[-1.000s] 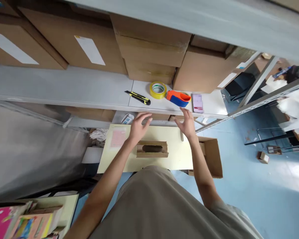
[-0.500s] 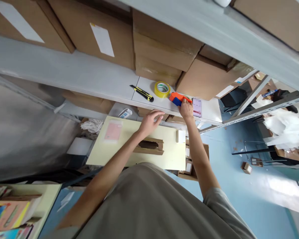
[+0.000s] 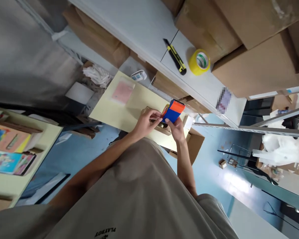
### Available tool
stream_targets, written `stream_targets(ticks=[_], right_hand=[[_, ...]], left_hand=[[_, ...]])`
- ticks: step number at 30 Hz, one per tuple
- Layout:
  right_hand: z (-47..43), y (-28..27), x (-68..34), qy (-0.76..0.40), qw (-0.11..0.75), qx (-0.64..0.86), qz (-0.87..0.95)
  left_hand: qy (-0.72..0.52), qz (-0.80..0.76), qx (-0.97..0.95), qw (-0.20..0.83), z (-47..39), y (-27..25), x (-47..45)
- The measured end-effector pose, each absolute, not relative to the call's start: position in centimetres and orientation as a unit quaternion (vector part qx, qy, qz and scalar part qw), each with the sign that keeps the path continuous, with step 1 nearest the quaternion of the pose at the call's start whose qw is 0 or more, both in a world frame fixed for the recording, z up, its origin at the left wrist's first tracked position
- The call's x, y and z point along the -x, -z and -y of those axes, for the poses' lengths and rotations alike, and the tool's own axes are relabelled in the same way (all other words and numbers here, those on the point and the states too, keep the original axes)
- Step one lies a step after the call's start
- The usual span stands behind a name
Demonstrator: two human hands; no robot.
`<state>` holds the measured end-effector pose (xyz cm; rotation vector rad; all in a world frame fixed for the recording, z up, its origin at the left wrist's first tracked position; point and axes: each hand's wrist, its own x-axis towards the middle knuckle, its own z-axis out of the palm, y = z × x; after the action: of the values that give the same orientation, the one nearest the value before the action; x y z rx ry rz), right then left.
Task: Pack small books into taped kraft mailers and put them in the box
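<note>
the dispenser [image 3: 173, 112] is no longer on the shelf [image 3: 209, 88]: half a second ago it is just being grasped there, between the roll [image 3: 195, 64] and the purple slab [image 3: 223, 100], and now it is held in the air over the right part of the tabletop [image 3: 142, 94]. it is tilted, with its orange end turned up toward the shelf's front edge. the view is also swung round, so that the shelf now runs steeply down to the right.

the dispenser is gripped by the right hand [image 3: 176, 128], whose thumb is laid on the blue side. the left hand [image 3: 147, 121] is brought in as well — its fingers are curled, the tips are set at the dispenser's left side, where a yellowish edge shows. whether anything is pinched there cannot be told.

by this change, it is judged, the dispenser is made the centre of the work, and attention appears to be given to its yellowish side by both hands.

the knife [image 3: 175, 58] and the roll are left untouched on the shelf, the slab near its front right corner. on the tabletop, the pink sheet [image 3: 123, 92] is seen near the far left corner — also untouched.
</note>
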<state>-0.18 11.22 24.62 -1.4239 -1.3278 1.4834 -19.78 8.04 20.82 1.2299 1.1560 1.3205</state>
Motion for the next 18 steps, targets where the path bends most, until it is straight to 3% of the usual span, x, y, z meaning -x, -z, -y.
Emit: stream_targets(ticks=[9,18], right_hand=[[-9.7,-24.3,6.6,-0.586,0.285,0.546,0.528],[-8.4,-24.6,8.2,-0.543,0.182,0.594,0.565]], left_hand=[[-0.536,-0.510,-0.458,0.492,-5.4,-20.1,24.5],[-0.500,-0.462,-0.445,0.582,-6.2,-20.0,29.7]])
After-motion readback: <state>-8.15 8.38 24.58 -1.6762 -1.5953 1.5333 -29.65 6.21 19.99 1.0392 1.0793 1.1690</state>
